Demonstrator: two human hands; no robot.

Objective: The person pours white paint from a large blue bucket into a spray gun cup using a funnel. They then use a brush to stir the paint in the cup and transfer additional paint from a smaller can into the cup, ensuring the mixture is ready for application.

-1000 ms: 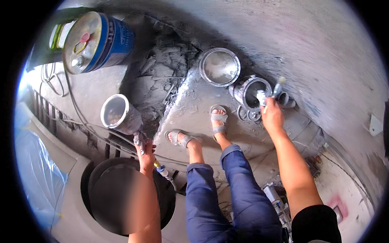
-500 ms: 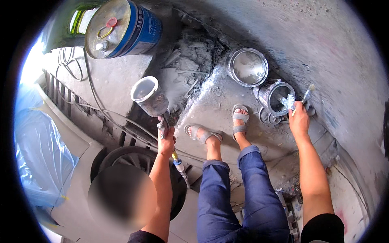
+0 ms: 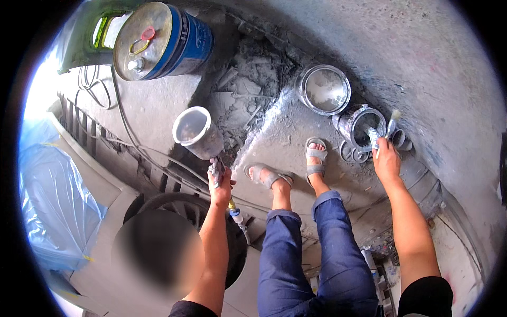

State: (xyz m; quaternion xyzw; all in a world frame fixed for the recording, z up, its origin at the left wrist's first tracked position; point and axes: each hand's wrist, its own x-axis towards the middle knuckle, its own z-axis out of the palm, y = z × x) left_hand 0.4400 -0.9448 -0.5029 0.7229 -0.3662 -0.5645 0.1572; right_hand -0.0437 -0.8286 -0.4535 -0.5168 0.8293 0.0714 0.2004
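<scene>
My left hand (image 3: 219, 185) is closed round a paint-smeared spray gun (image 3: 215, 171). Its wide open-topped cup (image 3: 198, 134) tilts above my fist, and a hose fitting (image 3: 236, 214) hangs below. At the right, my right hand (image 3: 387, 161) is closed on a paintbrush (image 3: 393, 122), bristles pointing up. Beside my fingers a silvery, paint-coated piece (image 3: 374, 137) reaches over the mouth of a metal paint tin (image 3: 353, 122); its kind is unclear. Behind that tin stands a wider round tin (image 3: 310, 100) with a pale grey top surface.
A blue metal drum (image 3: 182, 45) stands far left, near a looping hose (image 3: 121, 121). Blue plastic sheeting (image 3: 58, 201) covers part of a grey vehicle body (image 3: 108, 177) with a wheel. Rubble (image 3: 248, 79) lies ahead. A person's blurred head (image 3: 158, 259) shows lower left.
The paintbrush has swung left, closer to the tin, with my right hand turning slightly. The silvery piece looks narrower. My left hand and the spray gun sit slightly lower in view.
</scene>
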